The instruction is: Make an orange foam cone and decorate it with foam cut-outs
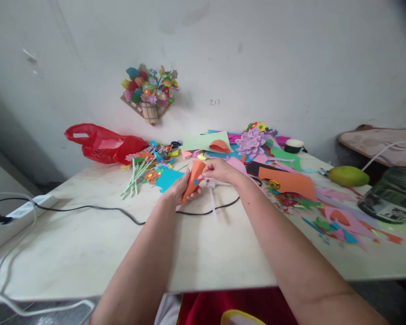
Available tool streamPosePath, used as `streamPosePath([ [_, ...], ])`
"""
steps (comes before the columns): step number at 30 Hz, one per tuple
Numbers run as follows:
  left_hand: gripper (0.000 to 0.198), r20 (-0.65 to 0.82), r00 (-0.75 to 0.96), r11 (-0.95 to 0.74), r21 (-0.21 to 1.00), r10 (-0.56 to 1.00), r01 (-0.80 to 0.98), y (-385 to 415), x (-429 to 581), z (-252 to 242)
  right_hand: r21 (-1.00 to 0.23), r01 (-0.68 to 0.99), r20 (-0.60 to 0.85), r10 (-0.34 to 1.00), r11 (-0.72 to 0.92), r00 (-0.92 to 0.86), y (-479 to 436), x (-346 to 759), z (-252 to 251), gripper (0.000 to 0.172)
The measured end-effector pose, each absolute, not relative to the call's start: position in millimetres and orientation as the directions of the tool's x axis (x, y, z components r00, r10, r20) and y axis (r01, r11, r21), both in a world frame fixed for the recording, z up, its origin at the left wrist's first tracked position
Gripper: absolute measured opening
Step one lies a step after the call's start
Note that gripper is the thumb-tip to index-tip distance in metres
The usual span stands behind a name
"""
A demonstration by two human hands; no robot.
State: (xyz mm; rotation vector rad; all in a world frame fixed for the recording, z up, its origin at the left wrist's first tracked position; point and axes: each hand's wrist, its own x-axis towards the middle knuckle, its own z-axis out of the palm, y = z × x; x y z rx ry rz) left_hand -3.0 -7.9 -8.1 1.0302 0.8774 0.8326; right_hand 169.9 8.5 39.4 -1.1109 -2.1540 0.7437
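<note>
My left hand (180, 187) is wrapped round an orange foam-sheet cone (193, 176) and holds it tilted above the table. A small blue piece (196, 182) shows on the cone's side. My right hand (219, 170) is closed in a pinch at the cone's right side, by the blue piece. A tiny pale pink bit (200, 177) is at its fingertips, too small to name. Below the right hand, a translucent white stick (213, 203) sticks out toward me from a white object partly hidden by the hand. A bright blue foam sheet (169, 179) lies left of the cone.
Foam flowers (152, 176), pale green stems (134, 178) and a red plastic bag (110, 144) lie on the left. Foam scraps (338, 225), an orange sheet (287, 180) and a glass jar (392, 194) are on the right. A black cable (122, 209) crosses the table (71, 253).
</note>
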Motion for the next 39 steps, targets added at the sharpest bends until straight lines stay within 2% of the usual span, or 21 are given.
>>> streamPosePath([
  [7, 0.059, -0.205, 0.436, 0.295, 0.944, 0.876, -0.147, -6, -4, -11, -0.596, 0.607, 0.317, 0.849, 0.525, -0.423, 10, 169, 36, 0.009],
  [14, 0.059, -0.214, 0.43, 0.301, 0.942, 0.877, -0.145, -4, -5, -12, -0.418, 0.726, 0.385, 0.83, 0.546, -0.403, 6, 166, 41, 0.014],
  [20, 0.06, -0.228, 0.431, 0.324, 0.931, 0.873, -0.165, -3, -5, -14, -0.226, 0.77, 0.448, 0.766, 0.596, -0.461, 4, 162, 45, 0.014],
  [28, 0.06, -0.262, 0.429, 0.36, 0.918, 0.864, -0.165, -4, -5, -14, -0.025, 0.756, 0.46, 0.679, 0.654, -0.572, 6, 160, 45, 0.012],
  [33, 0.059, -0.275, 0.42, 0.367, 0.917, 0.865, -0.155, -5, -3, -11, 0.032, 0.741, 0.478, 0.641, 0.671, -0.601, 7, 160, 43, 0.012],
  [39, 0.059, -0.272, 0.447, 0.387, 0.903, 0.852, -0.186, -6, -2, -9, -0.007, 0.746, 0.515, 0.642, 0.666, -0.568, 5, 159, 42, 0.009],
])
